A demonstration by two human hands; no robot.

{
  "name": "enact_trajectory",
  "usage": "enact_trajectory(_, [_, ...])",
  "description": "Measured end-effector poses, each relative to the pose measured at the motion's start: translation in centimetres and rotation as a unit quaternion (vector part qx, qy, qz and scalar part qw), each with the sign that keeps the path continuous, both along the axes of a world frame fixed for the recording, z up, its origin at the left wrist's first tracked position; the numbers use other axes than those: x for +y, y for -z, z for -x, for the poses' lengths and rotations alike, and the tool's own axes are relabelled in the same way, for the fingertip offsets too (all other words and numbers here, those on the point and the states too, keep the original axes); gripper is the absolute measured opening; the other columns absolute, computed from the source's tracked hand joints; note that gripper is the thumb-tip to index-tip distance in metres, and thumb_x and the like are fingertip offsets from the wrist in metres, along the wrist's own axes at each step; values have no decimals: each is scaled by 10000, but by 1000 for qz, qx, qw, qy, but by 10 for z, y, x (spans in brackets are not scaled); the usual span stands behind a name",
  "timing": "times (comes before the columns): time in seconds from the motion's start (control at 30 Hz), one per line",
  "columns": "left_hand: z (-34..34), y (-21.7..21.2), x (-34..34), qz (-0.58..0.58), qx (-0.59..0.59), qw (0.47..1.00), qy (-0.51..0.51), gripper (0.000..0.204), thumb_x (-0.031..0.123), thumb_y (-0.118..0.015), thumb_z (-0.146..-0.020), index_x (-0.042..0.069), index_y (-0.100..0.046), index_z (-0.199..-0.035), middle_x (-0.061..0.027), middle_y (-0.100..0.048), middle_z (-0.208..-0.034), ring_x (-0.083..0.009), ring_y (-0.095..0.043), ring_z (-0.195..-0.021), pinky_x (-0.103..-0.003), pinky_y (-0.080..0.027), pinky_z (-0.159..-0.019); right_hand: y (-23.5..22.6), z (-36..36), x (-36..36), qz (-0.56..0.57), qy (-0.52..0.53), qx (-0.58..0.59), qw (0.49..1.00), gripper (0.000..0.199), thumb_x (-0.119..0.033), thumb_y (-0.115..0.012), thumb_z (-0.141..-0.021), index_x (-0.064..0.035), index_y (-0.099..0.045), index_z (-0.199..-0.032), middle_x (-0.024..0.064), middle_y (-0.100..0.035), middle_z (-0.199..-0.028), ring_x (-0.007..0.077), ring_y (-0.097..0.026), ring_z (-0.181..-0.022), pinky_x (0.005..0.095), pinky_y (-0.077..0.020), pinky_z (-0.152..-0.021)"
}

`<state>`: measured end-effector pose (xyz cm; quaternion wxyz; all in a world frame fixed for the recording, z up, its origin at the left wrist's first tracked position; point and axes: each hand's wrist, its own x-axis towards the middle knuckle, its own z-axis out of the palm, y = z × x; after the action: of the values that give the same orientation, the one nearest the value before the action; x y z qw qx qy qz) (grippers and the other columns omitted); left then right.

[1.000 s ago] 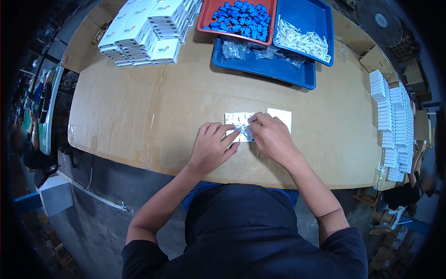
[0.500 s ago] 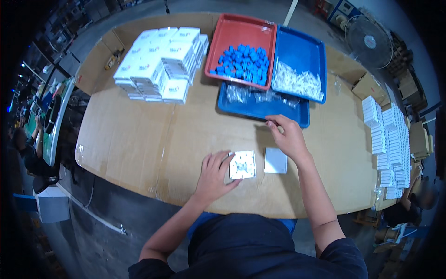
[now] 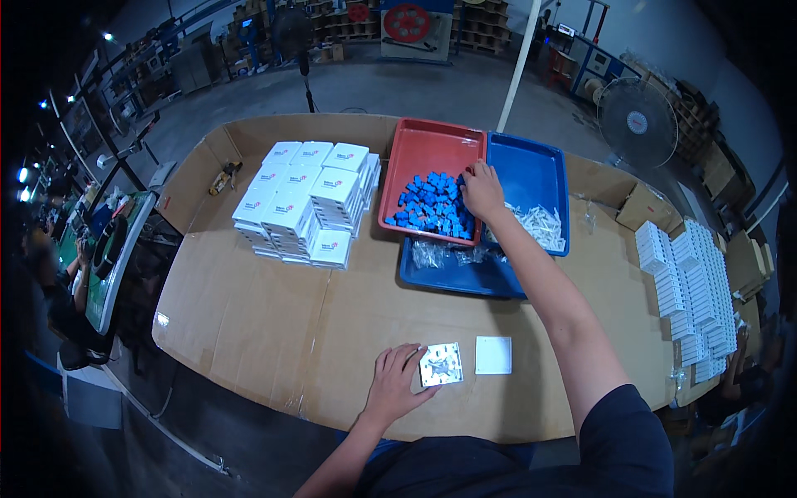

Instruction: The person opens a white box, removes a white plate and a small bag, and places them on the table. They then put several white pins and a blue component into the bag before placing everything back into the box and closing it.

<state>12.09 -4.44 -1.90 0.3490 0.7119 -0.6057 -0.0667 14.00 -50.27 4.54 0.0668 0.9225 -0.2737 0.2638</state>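
Note:
My left hand (image 3: 395, 383) grips the left side of a shallow white square box (image 3: 441, 366) lying open on the table, with metallic-looking detail inside it. Just right of the box lies a flat white square plate (image 3: 493, 355). My right arm is stretched far forward, and my right hand (image 3: 483, 192) is over the shared edge of the red tray (image 3: 432, 146) and the blue tray (image 3: 529, 162). Its fingers are bunched and curled down beside a heap of small blue plastic pieces (image 3: 432, 205); their tips are hidden. Small white pieces (image 3: 541, 227) fill the near part of the blue tray.
Under these trays is another blue tray (image 3: 465, 280) with clear plastic bags (image 3: 429, 254). Stacked white boxes (image 3: 290, 207) stand at the back left, more stacks (image 3: 693, 290) at the right. Cardboard walls (image 3: 196, 192) border the table. A fan (image 3: 637, 123) stands beyond.
My right hand has moved forward from above the white plate to the red tray's right edge. My left hand stays on the box. The view has tilted up, showing more of the room.

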Motion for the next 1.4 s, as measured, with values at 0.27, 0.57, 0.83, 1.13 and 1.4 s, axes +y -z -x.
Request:
enact_trajectory(0.27, [0, 0, -2, -8, 2, 1000, 0, 761, 446, -859, -791, 74, -587, -1397, -111, -573, -1376, -289, -526, -1325, -514, -348, -1157, -2, -3, -2, -80, 17, -82, 993, 196, -120, -758, -839, -60, -701, -1018, 139, -652, -1252, 346, -565, -1283, 532, -415, -1090])
enact_trajectory(0.57, [2, -1, -3, -5, 3, 1000, 5, 747, 438, -878, -775, 57, -612, -1360, -127, -578, -1354, -306, -530, -1304, -512, -348, -1136, -92, 59, 64, 164, -118, -306, 930, 229, -46, -818, -784, -103, -680, -957, 56, -698, -1271, 264, -648, -1148, 431, -416, -948])
enact_trajectory(0.83, [6, -1, -3, -12, -9, 1000, 4, 751, 447, -878, -767, 54, -609, -1347, -114, -573, -1347, -298, -512, -1312, -530, -337, -1144, -157, 125, 125, 234, -155, -355, 892, 315, 8, -848, -768, -127, -683, -1000, 79, -738, -1230, 279, -675, -1063, 418, -443, -900])
enact_trajectory(1.13, [6, 11, -3, -10, -13, 1000, -6, 796, 388, -902, -721, 46, -591, -1369, -152, -580, -1357, -347, -534, -1282, -522, -367, -1113, -93, 136, 166, -249, -198, -444, 838, 248, -5, -757, -912, -33, -641, -1130, 122, -766, -1096, 260, -746, -936, 344, -541, -808])
enact_trajectory(1.4, [0, 4, -19, -19, 10, 1000, 4, 808, 391, -895, -733, 51, -576, -1393, -135, -575, -1387, -335, -529, -1316, -500, -367, -1132, 58, 189, 284, -828, -91, -488, 261, 245, -91, -572, -1075, -17, -568, -1308, 184, -689, -1213, 320, -729, -1105, 414, -654, -883])
